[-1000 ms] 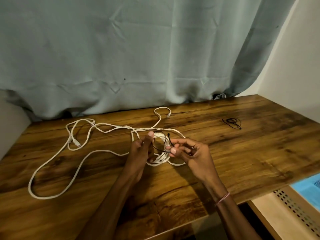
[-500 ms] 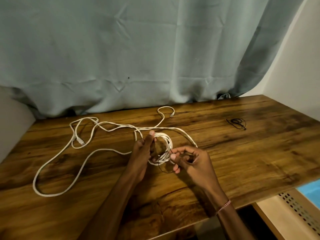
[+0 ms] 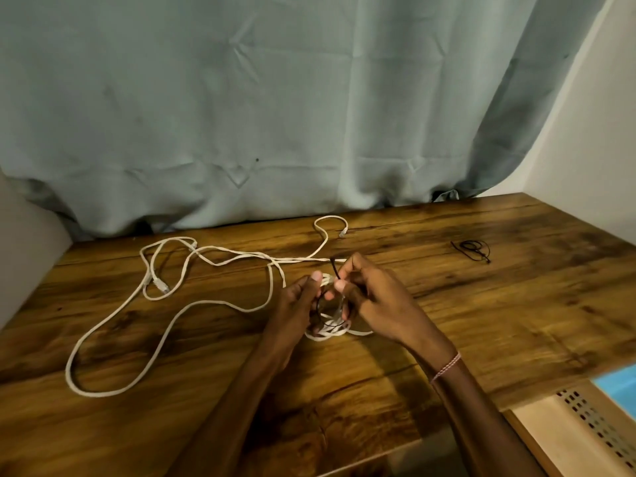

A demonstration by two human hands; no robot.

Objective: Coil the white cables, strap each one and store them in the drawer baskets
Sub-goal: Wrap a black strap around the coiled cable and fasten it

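Observation:
A small coil of white cable (image 3: 325, 330) is held just above the wooden table (image 3: 499, 304) between both hands. My left hand (image 3: 297, 304) grips the coil's left side, thumb on top. My right hand (image 3: 373, 297) pinches a thin black strap (image 3: 334, 270), which loops around the coil; its free end sticks up. A second white cable (image 3: 165, 333) lies uncoiled in long loops across the table's left half, one plug (image 3: 161, 285) at the left and another (image 3: 343, 232) near the curtain.
A spare black strap (image 3: 472, 248) lies at the back right of the table. A grey-green curtain (image 3: 275, 108) hangs behind. At the lower right a perforated basket rim (image 3: 592, 421) and a blue surface (image 3: 619, 387) show below the table edge.
The right hand has pulled the black strap's end up above the coil, and both hands have drawn closer together around it. The loose cable has not moved.

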